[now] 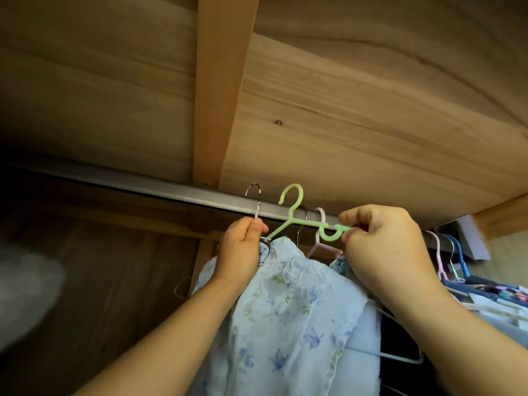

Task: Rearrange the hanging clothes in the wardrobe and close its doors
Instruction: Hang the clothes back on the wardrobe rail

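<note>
With the left hand [243, 244] pinching the wire hanger [255, 201] neck and the right hand [380, 241] fingers pinching the green hanger [297, 221] arm beside the rod [171, 192], both hooks risk snagging, dropping the floral garment [288, 310].

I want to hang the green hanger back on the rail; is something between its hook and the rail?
Nothing visible blocks it: the green hanger hook sits free just in front of the rail, between the wire hanger hook and a pink hanger.
</note>
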The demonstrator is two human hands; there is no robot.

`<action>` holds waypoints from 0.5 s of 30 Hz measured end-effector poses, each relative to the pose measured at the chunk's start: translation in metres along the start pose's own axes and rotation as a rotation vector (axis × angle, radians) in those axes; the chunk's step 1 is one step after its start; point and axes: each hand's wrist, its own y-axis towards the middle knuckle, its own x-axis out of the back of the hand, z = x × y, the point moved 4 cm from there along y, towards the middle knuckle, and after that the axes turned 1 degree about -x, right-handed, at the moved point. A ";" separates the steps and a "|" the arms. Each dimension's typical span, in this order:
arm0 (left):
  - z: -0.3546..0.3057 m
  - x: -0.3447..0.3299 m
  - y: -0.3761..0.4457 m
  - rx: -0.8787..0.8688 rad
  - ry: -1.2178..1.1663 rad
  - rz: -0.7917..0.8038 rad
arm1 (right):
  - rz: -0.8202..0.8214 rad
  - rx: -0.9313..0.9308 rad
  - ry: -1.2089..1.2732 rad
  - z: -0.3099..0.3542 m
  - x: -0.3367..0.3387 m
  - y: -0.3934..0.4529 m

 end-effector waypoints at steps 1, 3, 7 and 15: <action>0.001 -0.001 -0.001 -0.002 -0.013 0.004 | -0.009 0.010 0.002 0.002 0.002 0.001; 0.003 -0.003 -0.003 -0.015 -0.022 -0.004 | -0.011 0.009 -0.003 0.003 0.002 0.003; 0.010 -0.008 -0.010 -0.016 -0.036 0.010 | 0.039 -0.012 -0.045 0.001 -0.009 0.006; 0.010 -0.002 -0.022 -0.035 -0.072 -0.058 | 0.163 0.011 -0.088 -0.005 -0.020 0.000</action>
